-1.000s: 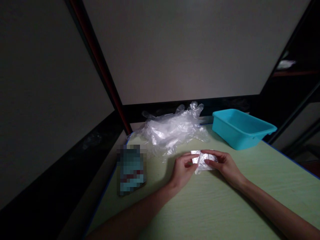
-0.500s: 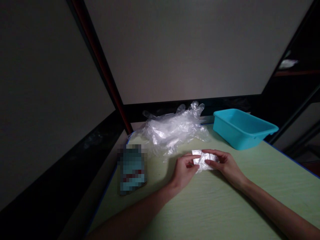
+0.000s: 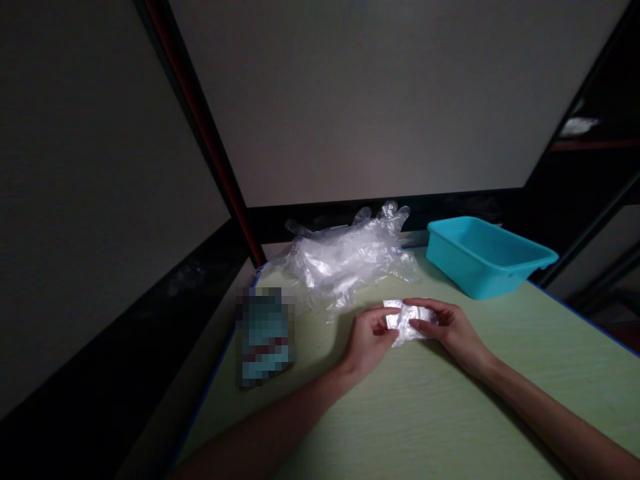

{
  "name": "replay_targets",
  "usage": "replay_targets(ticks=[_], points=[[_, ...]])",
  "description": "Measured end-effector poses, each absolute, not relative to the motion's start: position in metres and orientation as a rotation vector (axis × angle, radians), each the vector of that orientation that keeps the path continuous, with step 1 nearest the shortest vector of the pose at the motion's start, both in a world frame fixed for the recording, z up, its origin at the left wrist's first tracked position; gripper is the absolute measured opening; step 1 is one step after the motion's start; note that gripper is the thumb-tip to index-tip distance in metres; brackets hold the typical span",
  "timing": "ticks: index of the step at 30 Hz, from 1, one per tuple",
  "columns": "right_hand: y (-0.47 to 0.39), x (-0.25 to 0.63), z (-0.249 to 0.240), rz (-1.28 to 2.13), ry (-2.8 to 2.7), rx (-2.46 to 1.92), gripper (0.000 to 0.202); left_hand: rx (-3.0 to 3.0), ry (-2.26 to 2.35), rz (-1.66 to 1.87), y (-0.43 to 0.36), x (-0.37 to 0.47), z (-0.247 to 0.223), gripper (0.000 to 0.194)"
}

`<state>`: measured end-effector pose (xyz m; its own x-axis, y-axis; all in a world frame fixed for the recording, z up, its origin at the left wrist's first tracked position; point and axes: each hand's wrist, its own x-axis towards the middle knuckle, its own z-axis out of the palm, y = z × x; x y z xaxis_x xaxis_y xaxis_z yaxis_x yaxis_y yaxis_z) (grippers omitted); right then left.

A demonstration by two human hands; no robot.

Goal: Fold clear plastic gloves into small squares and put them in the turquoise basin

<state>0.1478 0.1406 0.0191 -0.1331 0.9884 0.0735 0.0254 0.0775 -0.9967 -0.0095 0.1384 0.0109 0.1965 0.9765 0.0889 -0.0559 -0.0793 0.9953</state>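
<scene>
A small, flat, folded disposable plastic glove (image 3: 406,321), shiny and see-through, lies low over the table between my two hands. My left hand (image 3: 371,337) holds its left edge, thumb below and fingers above. With the thumb on its face and the index finger along its top edge, my right hand (image 3: 453,331) grips the right part. Fingertips cover some of the plastic. Just beyond my hands, a loose heap of clear disposable plastic gloves (image 3: 345,257) is spread out, several glove fingers sticking up at the back.
A turquoise plastic basin (image 3: 475,270) stands at the table's back right. Near the left edge lies a flat, blurred-out object (image 3: 265,340). The pale green table (image 3: 400,420) has a blue rim, with a light panel (image 3: 380,100) rising behind it.
</scene>
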Motion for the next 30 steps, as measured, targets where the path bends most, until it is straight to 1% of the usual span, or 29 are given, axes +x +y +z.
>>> replay_targets(ticks=[20, 30], points=[[0.1413, 0.1479, 0.0201, 1.191, -1.416, -1.139, 0.036, 1.262, 0.984, 1.112, 0.1368, -0.0089, 0.0119, 0.045], [0.1414, 0.1489, 0.0193, 1.200, -1.411, -1.131, 0.035, 1.325, 1.010, 1.085, 0.1345, -0.0111, 0.0162, 0.052]])
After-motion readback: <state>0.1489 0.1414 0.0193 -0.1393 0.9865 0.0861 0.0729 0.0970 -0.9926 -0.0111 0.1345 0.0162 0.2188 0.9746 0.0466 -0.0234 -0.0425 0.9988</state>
